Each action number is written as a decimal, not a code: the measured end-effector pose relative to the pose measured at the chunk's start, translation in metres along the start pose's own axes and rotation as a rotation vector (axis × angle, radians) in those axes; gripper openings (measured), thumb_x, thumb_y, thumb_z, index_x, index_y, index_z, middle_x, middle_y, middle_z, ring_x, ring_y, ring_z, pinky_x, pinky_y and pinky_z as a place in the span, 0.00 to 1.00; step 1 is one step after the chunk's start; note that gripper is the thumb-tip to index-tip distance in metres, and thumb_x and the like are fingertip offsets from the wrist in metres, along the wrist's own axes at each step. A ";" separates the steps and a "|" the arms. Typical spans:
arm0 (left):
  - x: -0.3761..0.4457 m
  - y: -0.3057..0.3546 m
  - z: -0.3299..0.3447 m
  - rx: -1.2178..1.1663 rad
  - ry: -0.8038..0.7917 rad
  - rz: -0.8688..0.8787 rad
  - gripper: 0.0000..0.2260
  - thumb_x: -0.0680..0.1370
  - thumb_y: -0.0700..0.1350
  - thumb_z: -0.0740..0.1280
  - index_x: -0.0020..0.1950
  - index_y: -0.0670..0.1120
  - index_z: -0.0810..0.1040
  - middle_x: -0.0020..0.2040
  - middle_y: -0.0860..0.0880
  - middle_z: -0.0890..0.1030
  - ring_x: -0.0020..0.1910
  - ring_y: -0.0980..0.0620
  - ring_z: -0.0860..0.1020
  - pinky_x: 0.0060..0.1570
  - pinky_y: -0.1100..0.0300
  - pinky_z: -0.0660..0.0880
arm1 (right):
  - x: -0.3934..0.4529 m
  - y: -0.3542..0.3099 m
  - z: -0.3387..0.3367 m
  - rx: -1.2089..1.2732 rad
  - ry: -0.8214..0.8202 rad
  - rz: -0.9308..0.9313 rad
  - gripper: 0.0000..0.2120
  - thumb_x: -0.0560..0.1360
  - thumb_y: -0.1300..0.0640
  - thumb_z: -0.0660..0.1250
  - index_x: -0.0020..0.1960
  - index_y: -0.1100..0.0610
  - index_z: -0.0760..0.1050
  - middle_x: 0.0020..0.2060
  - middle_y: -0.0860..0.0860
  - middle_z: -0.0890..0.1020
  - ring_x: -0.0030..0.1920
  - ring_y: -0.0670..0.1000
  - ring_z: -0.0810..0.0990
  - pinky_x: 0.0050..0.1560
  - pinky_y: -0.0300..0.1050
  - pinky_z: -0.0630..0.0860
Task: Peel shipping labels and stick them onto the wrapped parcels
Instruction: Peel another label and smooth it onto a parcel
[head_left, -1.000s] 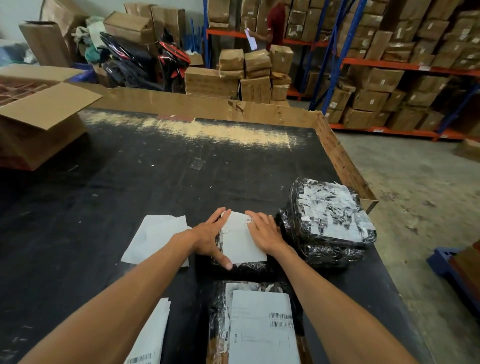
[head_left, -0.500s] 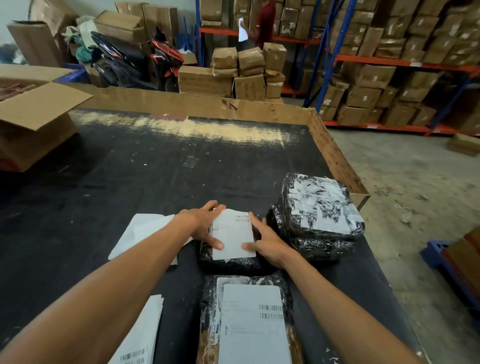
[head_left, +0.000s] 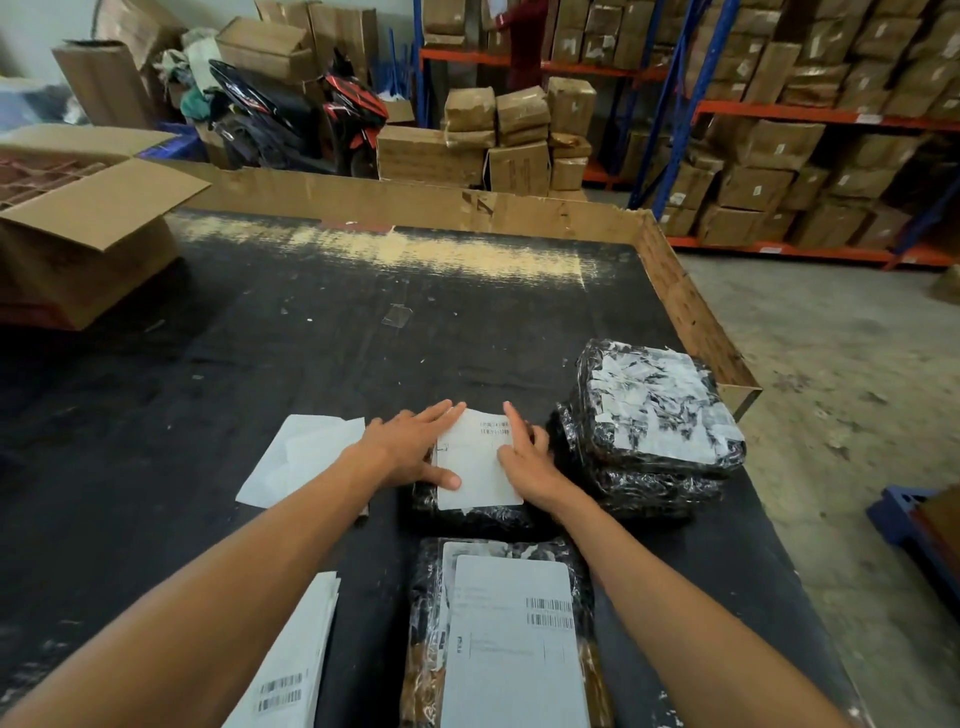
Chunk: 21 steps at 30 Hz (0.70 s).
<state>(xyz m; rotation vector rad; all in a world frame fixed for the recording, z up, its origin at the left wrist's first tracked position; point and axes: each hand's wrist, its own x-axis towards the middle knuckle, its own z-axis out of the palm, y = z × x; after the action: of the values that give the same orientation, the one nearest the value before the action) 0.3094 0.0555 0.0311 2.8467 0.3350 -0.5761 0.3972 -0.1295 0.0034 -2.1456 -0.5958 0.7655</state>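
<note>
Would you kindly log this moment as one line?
step: smoothing label onto parcel | left hand: pressing flat | right hand: pressing flat

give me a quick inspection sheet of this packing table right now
surface: black table top, worn pale at the far end, cardboard edging.
job's things: white label lying on a black wrapped parcel; labelled parcel nearer; parcel stack to the right.
clutter: backing sheets, label stack, open carton.
grip: left hand and right hand press flat on the label.
cables: nothing seen.
surroundings: box shelving, a motorbike.
</note>
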 end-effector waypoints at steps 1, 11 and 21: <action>-0.001 -0.003 0.002 -0.032 -0.021 0.004 0.50 0.70 0.69 0.68 0.79 0.59 0.38 0.79 0.62 0.37 0.79 0.46 0.56 0.72 0.37 0.59 | 0.001 -0.001 0.001 -0.049 -0.002 0.010 0.28 0.83 0.52 0.51 0.80 0.39 0.49 0.79 0.54 0.43 0.78 0.59 0.52 0.77 0.55 0.52; 0.010 0.016 -0.019 0.066 -0.046 -0.103 0.54 0.64 0.68 0.73 0.80 0.55 0.45 0.80 0.57 0.51 0.75 0.45 0.63 0.69 0.42 0.66 | 0.005 -0.005 -0.009 -0.100 -0.026 0.012 0.27 0.83 0.56 0.48 0.81 0.49 0.50 0.78 0.58 0.49 0.76 0.60 0.59 0.76 0.51 0.56; 0.005 0.002 0.018 -0.432 -0.001 0.034 0.28 0.85 0.49 0.51 0.80 0.49 0.39 0.79 0.53 0.34 0.80 0.52 0.41 0.78 0.50 0.45 | -0.011 0.018 -0.008 0.119 -0.109 -0.044 0.43 0.80 0.53 0.67 0.81 0.49 0.39 0.79 0.55 0.36 0.79 0.50 0.38 0.74 0.43 0.48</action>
<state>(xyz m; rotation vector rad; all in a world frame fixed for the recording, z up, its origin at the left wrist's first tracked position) 0.3077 0.0499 0.0134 2.4316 0.3603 -0.4354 0.3979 -0.1514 -0.0026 -1.9861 -0.6362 0.8759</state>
